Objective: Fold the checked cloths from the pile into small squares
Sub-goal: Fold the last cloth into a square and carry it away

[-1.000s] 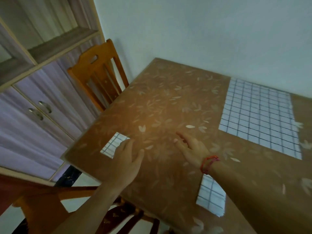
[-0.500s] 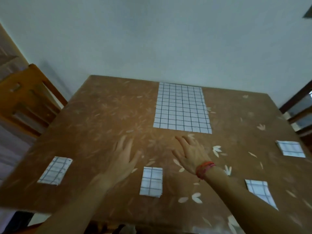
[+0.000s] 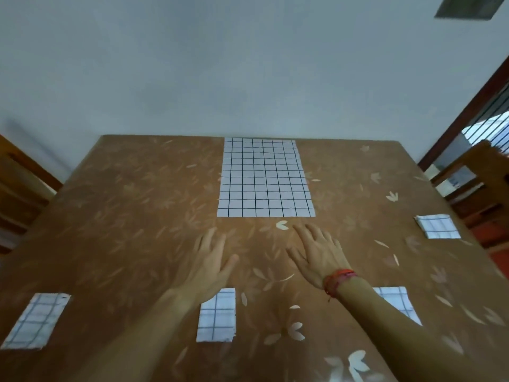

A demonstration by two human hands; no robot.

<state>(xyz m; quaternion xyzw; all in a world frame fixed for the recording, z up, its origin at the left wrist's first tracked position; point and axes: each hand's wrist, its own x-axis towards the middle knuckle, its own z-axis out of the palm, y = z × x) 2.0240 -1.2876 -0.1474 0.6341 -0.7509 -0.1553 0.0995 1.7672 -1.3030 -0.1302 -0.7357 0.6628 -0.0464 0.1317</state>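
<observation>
Left hand (image 3: 209,260) and right hand (image 3: 316,255) are held flat, fingers spread, nothing gripped, over the brown leaf-patterned table (image 3: 124,216), just short of the white black-checked cloth (image 3: 265,179) laid flat at its far edge.

Pale plain wall (image 3: 248,64) behind brown leaf-print table (image 3: 124,216).
Wooden chair (image 3: 19,188) at left, second chair (image 3: 486,161) at right, barred window (image 3: 493,125) beyond; dim light.

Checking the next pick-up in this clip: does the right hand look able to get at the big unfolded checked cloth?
Probably yes. The right hand is open, fingertips just short of the unfolded checked cloth's near edge, with only bare table between them.
</observation>
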